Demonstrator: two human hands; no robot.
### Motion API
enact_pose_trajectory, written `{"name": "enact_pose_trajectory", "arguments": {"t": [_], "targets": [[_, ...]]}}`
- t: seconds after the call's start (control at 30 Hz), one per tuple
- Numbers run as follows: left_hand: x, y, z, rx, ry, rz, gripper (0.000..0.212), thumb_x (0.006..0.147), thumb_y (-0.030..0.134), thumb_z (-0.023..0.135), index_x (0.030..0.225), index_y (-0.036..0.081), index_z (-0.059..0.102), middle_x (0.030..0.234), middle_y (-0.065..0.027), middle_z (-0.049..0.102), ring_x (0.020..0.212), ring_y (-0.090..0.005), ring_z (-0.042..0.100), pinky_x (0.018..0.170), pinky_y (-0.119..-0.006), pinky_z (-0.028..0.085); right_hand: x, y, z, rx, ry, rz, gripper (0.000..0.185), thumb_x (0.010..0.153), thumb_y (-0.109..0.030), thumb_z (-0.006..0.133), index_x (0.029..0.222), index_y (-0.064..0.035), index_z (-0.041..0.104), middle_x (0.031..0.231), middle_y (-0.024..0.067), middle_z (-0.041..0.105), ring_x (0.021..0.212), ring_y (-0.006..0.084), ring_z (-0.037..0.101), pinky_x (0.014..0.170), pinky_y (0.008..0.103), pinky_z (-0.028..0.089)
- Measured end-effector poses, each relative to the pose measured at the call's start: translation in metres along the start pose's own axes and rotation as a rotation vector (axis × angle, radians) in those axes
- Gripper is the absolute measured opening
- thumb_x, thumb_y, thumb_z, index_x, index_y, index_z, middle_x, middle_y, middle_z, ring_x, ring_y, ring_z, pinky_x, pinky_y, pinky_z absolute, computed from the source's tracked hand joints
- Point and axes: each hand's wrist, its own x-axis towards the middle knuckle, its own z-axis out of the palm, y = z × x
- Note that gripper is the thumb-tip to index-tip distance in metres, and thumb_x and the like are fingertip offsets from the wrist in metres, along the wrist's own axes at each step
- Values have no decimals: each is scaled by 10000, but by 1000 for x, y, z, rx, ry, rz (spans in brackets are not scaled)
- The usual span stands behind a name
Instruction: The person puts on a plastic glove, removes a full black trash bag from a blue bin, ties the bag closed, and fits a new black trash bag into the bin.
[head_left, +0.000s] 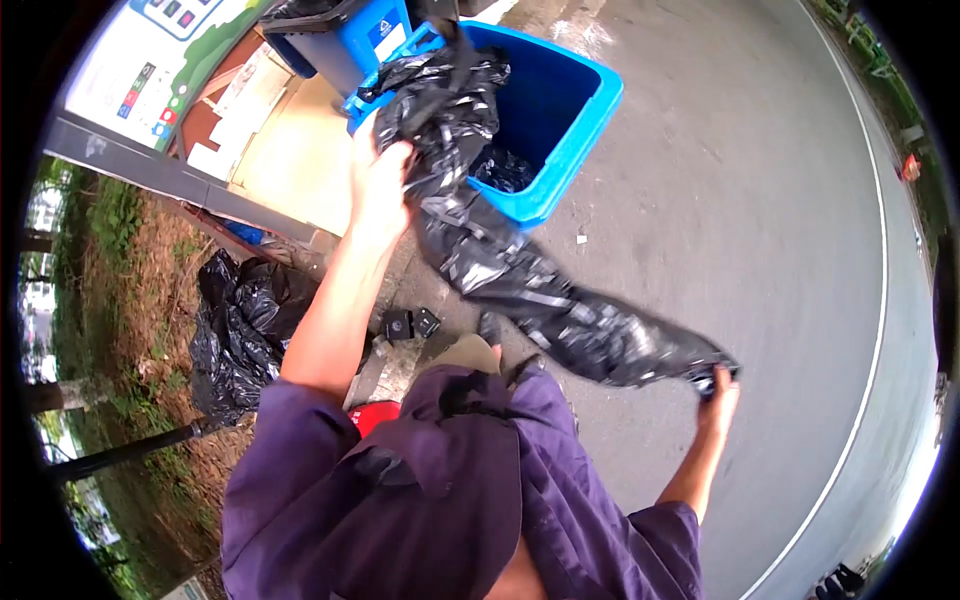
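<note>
A long, crumpled black plastic bag (517, 270) stretches slantwise across the view between my two hands. My left hand (381, 176) grips its bunched upper part, close to the rim of a blue wheeled bin (574, 150). Out to the right, over the road, my right hand (718, 401) pinches the bag's far end. The bin's lid is back, and some black plastic (504, 169) lies at its bottom. Part of the bin's near rim is hidden behind the bag.
Another blue bin (367, 45) with a dark lid stands behind. A full-looking black bag (244, 322) lies at left, beside leaf-covered ground. Small black boxes (399, 325) and a red object (373, 415) are near my feet. A framed signboard (150, 82) rises at upper left.
</note>
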Motion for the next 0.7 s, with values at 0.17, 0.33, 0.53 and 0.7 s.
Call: {"name": "enact_pose_trajectory", "arguments": {"t": [0.17, 0.33, 0.53, 0.7], "targets": [[86, -70, -3, 56, 193, -54, 435, 763, -95, 385, 1129, 17, 592, 1027, -130, 632, 896, -243, 627, 807, -345, 531, 55, -150, 51, 199, -89, -505, 404, 862, -221, 582, 1190, 8, 525, 1173, 110, 570, 1074, 220, 538, 958, 364, 409], [163, -152, 7, -177, 613, -449, 305, 852, 49, 419, 1086, 4, 610, 1014, -182, 626, 878, -297, 624, 735, -386, 535, 70, -293, 130, 199, -305, -859, 376, 902, -197, 546, 1217, 7, 524, 1231, 129, 544, 1150, 257, 496, 1048, 426, 331], [192, -304, -80, -219, 934, -622, 358, 827, 242, 547, 1049, -36, 589, 1107, -202, 611, 888, -340, 638, 748, -466, 509, 76, -347, 327, 109, -377, -930, 323, 859, -58, 602, 1180, -28, 572, 1173, 81, 588, 1069, 191, 552, 941, 329, 435], [154, -259, -21, 507, 120, -1017, 445, 867, 299, 535, 1150, -44, 517, 1078, -260, 574, 847, -381, 619, 683, -529, 529, 93, -304, 449, -417, -671, -1026, 119, 857, -47, 611, 949, 11, 660, 899, 26, 654, 831, 98, 559, 705, 281, 465]]}}
